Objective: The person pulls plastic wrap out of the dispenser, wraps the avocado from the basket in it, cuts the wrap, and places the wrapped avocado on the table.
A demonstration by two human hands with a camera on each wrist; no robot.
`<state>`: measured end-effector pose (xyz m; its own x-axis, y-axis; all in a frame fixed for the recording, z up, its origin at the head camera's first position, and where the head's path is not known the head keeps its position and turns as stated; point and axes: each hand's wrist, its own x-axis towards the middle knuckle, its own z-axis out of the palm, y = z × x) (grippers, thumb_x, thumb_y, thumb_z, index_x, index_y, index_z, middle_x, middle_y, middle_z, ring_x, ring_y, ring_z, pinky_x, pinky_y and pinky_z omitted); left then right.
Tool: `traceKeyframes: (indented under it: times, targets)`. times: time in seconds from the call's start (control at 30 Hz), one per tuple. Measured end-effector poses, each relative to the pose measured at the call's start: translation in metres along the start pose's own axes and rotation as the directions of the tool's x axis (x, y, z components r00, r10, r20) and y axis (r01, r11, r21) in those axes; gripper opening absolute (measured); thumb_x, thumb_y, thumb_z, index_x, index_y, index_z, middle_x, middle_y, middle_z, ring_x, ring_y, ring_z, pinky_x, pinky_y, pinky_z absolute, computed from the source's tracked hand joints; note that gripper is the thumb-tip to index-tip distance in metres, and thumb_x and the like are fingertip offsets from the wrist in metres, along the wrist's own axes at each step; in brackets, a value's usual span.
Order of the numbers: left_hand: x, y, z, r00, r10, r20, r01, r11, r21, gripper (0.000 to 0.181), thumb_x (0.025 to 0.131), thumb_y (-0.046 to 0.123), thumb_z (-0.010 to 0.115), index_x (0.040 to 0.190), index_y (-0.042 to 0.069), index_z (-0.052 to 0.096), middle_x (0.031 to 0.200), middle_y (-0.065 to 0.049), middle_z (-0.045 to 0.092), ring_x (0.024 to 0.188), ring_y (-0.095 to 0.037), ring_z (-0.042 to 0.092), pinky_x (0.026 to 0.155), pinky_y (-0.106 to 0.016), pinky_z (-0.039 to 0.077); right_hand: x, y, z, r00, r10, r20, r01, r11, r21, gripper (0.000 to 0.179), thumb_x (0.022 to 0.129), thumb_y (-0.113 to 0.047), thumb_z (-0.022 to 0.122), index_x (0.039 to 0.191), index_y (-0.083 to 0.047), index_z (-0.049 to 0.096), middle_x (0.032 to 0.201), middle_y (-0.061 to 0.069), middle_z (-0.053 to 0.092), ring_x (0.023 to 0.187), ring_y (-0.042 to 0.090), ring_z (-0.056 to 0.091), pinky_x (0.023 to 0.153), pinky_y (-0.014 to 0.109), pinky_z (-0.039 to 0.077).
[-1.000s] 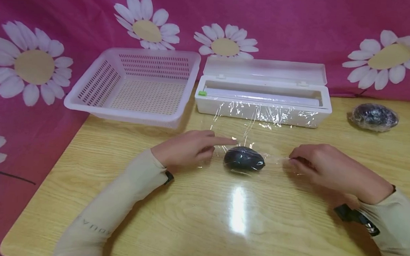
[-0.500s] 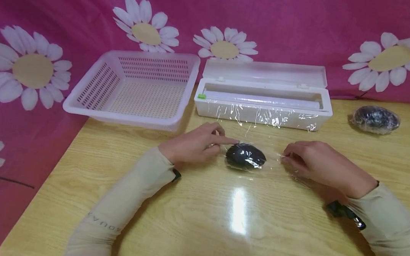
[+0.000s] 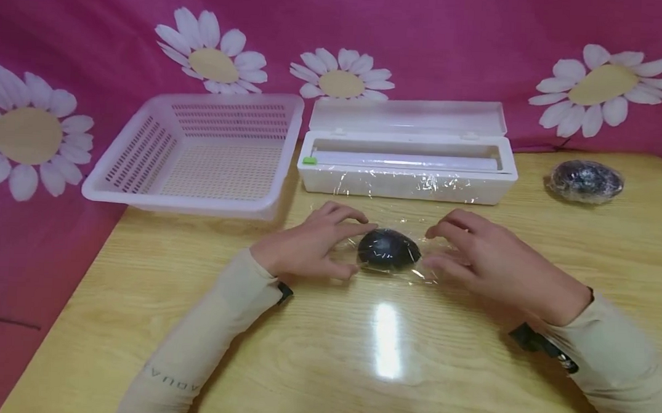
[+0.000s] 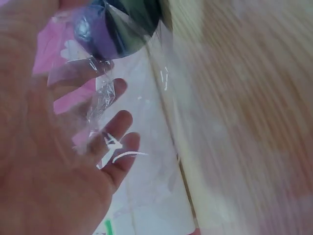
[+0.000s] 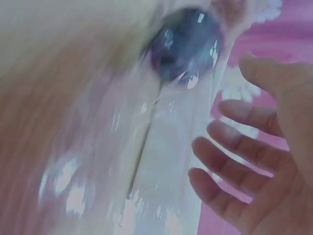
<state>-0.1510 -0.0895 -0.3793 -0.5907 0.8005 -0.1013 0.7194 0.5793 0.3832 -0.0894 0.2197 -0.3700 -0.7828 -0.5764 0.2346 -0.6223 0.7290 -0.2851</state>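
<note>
A dark, smooth, egg-shaped fruit [image 3: 387, 250] lies in the middle of the wooden table, with clear cling film [image 3: 424, 277] over it and spread around it. My left hand [image 3: 313, 242] is at its left side, fingers loosely bent, the index fingertip right at the fruit's upper left edge. Film overlaps that palm in the left wrist view, where the fruit [image 4: 117, 27] shows at the top. On the other side, my right hand [image 3: 484, 256] is spread with bent fingers apart from the fruit. The right wrist view shows nothing between those fingers [image 5: 227, 164].
Behind the fruit stands a white cling film box [image 3: 404, 185], lid raised, with a film roll [image 3: 405, 161] inside and a green cutter slide [image 3: 309, 160]. A white slotted basket [image 3: 214, 202] is at the back left. Another dark oval thing wrapped in film [image 3: 586, 181] lies back right.
My right hand has let go of the film edge it pinched, and come left toward the fruit. My left hand's fingers have spread a little, staying at the fruit's left.
</note>
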Motion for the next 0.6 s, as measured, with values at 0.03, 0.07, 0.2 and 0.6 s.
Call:
traceKeyframes:
  times: [0.03,0.07,0.2,0.6]
  targets:
    - [0.000,0.001,-0.001,1.000,-0.002,0.011,0.002,1.000,-0.001,0.077,0.087,0.038,0.071,0.157,0.023,0.045,0.159,-0.002,0.044,0.148,-0.025,0.032,0.124,-0.049,0.032,0.003,-0.004,0.002,1.000,-0.013,0.015,0.013,1.000,0.013,0.043,0.092,-0.036,0.078,0.124,-0.009,0.067,0.113,0.004,0.066,0.088,0.012,0.065,0.081,0.038,0.060]
    - [0.000,0.002,-0.002,1.000,-0.004,0.023,0.004,1.000,-0.001,0.077,0.086,0.036,0.069,0.158,0.023,0.044,0.159,-0.001,0.044,0.148,-0.025,0.032,0.123,-0.049,0.033,0.005,-0.007,0.003,0.999,-0.014,0.037,0.013,1.000,0.023,0.050,0.092,-0.040,0.077,0.130,-0.009,0.065,0.115,0.003,0.065,0.088,0.010,0.063,0.082,0.036,0.059]
    - [-0.002,0.001,-0.003,0.999,0.002,0.051,-0.002,1.000,-0.016,0.079,0.084,0.027,0.067,0.159,0.021,0.042,0.159,-0.002,0.043,0.147,-0.024,0.034,0.122,-0.048,0.036,0.017,-0.016,0.010,0.991,-0.006,0.130,-0.003,0.998,0.065,0.071,0.088,-0.051,0.078,0.143,-0.013,0.055,0.123,0.000,0.061,0.088,0.008,0.059,0.083,0.034,0.058]
    - [-0.007,-0.002,-0.011,0.997,-0.008,0.072,0.012,0.998,-0.059,0.080,0.087,0.014,0.066,0.161,0.021,0.037,0.157,-0.004,0.045,0.144,-0.023,0.038,0.119,-0.042,0.042,0.029,-0.015,0.028,0.996,-0.039,0.084,0.033,0.997,0.067,0.064,0.084,-0.026,0.087,0.139,-0.012,0.058,0.121,0.007,0.062,0.105,0.020,0.064,0.092,0.044,0.059]
